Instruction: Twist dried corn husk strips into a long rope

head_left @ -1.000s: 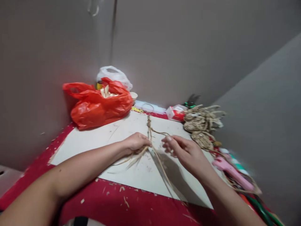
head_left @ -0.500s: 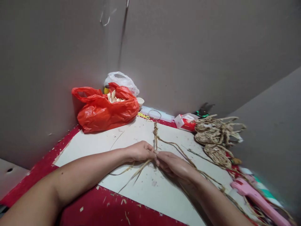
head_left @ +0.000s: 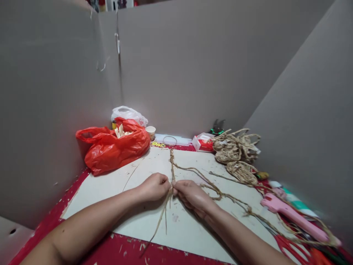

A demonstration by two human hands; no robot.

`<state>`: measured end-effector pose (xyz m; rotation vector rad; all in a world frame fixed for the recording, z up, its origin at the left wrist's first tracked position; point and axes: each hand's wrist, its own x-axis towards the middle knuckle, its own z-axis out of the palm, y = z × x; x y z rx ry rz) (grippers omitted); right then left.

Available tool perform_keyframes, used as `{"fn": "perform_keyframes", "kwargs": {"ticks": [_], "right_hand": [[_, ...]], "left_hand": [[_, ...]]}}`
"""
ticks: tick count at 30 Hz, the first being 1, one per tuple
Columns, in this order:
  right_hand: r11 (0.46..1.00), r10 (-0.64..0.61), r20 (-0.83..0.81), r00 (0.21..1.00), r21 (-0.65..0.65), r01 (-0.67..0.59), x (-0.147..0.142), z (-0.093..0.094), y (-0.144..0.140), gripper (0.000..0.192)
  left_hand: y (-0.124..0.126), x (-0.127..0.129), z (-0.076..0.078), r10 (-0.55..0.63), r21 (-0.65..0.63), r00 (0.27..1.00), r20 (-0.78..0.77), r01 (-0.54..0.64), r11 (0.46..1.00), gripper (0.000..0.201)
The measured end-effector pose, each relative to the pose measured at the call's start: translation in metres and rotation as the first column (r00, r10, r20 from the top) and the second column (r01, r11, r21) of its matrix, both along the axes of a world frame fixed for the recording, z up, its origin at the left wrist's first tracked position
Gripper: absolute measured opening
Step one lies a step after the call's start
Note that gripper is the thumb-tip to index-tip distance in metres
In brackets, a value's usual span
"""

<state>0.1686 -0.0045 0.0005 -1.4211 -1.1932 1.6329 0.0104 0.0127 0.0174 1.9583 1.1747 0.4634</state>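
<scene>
A brown plant-fibre cord point(head_left: 172, 170) runs toward me down the middle of a white board point(head_left: 110, 206). My left hand point(head_left: 157, 187) is closed in a pinch on the cord's near end. Right beside it, my right hand point(head_left: 190, 193) also pinches the cord, thumb and fingertips almost touching the left ones. Loose fibre strands point(head_left: 160, 221) hang from below the fingers onto the board. A thinner branch of twisted cord point(head_left: 198, 172) leads off to the right from the upper part. The exact grip between the fingertips is hidden.
A red plastic bag point(head_left: 116, 151) with pale strips sits back left, near a paper cup point(head_left: 150, 132). Coiled rope bundles point(head_left: 234, 151) lie back right by a red-white box point(head_left: 203, 142). A pink glue gun point(head_left: 295, 217) and red-handled scissors point(head_left: 292, 250) are at right. Grey panels point(head_left: 176, 73) enclose the table.
The camera view has tilted up and shifted right. My fingers stay at the cord, the left hand now more raised and curled. The loose strands have swung from leftward to hanging more toward me.
</scene>
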Motion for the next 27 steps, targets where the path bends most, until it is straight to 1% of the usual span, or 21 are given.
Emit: {"fn": "perform_keyframes", "kwargs": {"ticks": [3,5,7,9,10,11,12,13,14,15,16,17,18,20,22,25,26,27], "right_hand": [[0.999,-0.032,-0.098,0.995,0.029,0.035,-0.004,-0.002,-0.004,0.040],[1.000,-0.016,-0.147,0.989,0.013,0.018,-0.005,-0.002,-0.007,0.043],[1.000,0.009,-0.183,0.983,-0.019,-0.012,-0.004,-0.002,-0.009,0.042],[0.998,0.020,-0.218,0.976,-0.046,-0.031,-0.003,-0.002,-0.009,0.040],[0.998,0.020,-0.233,0.972,-0.057,-0.034,-0.002,-0.002,-0.009,0.037],[0.997,0.020,-0.245,0.969,-0.068,-0.038,-0.002,-0.002,-0.008,0.034],[0.996,0.019,-0.251,0.968,-0.077,-0.040,-0.003,-0.001,-0.008,0.031],[0.996,0.018,-0.254,0.967,-0.085,-0.040,-0.003,-0.001,-0.007,0.029],[0.995,0.017,-0.255,0.967,-0.092,-0.041,-0.004,-0.001,-0.007,0.029],[0.995,0.013,-0.257,0.966,-0.094,-0.039,-0.004,0.000,-0.007,0.028],[0.995,0.008,-0.260,0.966,-0.094,-0.034,-0.005,0.000,-0.007,0.028],[0.995,0.007,-0.263,0.965,-0.094,-0.032,-0.005,0.000,-0.006,0.027],[0.995,0.006,-0.265,0.964,-0.095,-0.033,-0.005,0.001,-0.006,0.026],[0.995,0.012,-0.270,0.963,-0.092,-0.038,-0.005,0.001,-0.007,0.025],[0.996,0.013,-0.273,0.962,-0.080,-0.036,-0.005,0.001,-0.007,0.026],[0.998,0.003,-0.267,0.964,-0.060,-0.020,-0.004,0.001,-0.008,0.026],[0.998,-0.001,-0.265,0.964,-0.056,-0.015,-0.004,0.001,-0.008,0.026],[0.999,-0.003,-0.264,0.965,-0.051,-0.011,-0.005,0.001,-0.008,0.027]], "left_hand": [[-0.020,0.008,0.001,0.022,0.216,0.974,-0.227,0.029,0.976,0.034],[-0.034,0.013,0.002,0.022,0.302,0.925,-0.379,0.101,0.948,0.034],[-0.041,0.016,0.006,-0.031,0.296,0.877,-0.480,0.195,0.935,0.033],[-0.036,0.012,0.015,-0.086,0.260,0.859,-0.504,0.246,0.934,0.033],[-0.030,0.008,0.020,-0.077,0.259,0.866,-0.494,0.231,0.938,0.036],[-0.020,0.001,0.024,-0.035,0.270,0.877,-0.480,0.186,0.945,0.039],[-0.009,-0.006,0.028,0.050,0.302,0.885,-0.463,0.104,0.948,0.041],[0.003,-0.014,0.030,0.188,0.374,0.877,-0.442,-0.010,0.927,0.042],[0.015,-0.022,0.031,0.320,0.435,0.838,-0.443,-0.111,0.894,0.039],[0.027,-0.030,0.030,0.416,0.476,0.784,-0.462,-0.177,0.862,0.035],[0.037,-0.037,0.028,0.471,0.488,0.731,-0.494,-0.216,0.846,0.031],[0.046,-0.043,0.024,0.497,0.480,0.689,-0.527,-0.241,0.843,0.030],[0.052,-0.048,0.020,0.501,0.464,0.666,-0.552,-0.254,0.849,0.030],[0.060,-0.055,0.012,0.487,0.420,0.653,-0.579,-0.273,0.865,0.029],[0.064,-0.057,0.007,0.474,0.395,0.662,-0.581,-0.279,0.875,0.029],[0.063,-0.056,0.004,0.470,0.391,0.684,-0.558,-0.283,0.876,0.025],[0.061,-0.053,0.005,0.463,0.386,0.716,-0.523,-0.285,0.877,0.022],[0.058,-0.050,0.006,0.440,0.368,0.768,-0.465,-0.284,0.885,0.019]]}}
